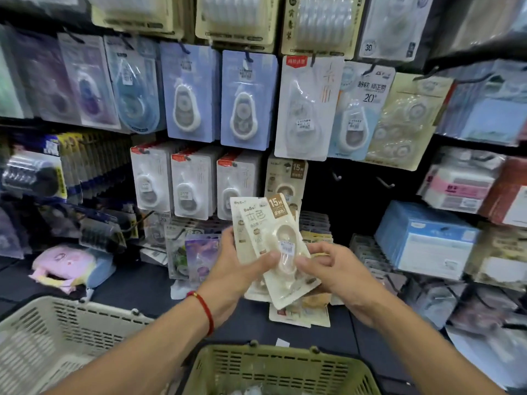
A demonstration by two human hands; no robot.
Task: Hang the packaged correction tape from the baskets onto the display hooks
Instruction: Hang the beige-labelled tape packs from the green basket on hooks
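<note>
Both hands hold a small stack of cream-coloured correction tape packs [266, 223] marked "15M" in front of the display wall. My left hand [238, 265] grips the stack from the left, thumb across the front pack's blister. My right hand [332, 269] pinches the front pack from the right. A matching cream pack [286, 178] hangs on the wall just above. Two bare hooks [336, 176] [386, 183] stick out of the dark panel to its right. A green basket [281, 369] sits below my hands and a beige basket [57, 334] at lower left.
Rows of hung correction tape packs fill the wall: blue ones [246, 98], white ones [194, 183]. More loose packs lie on the dark counter [137, 286] under my hands. A pink pouch [65, 266] lies at left; blue boxes [427, 240] are stacked at right.
</note>
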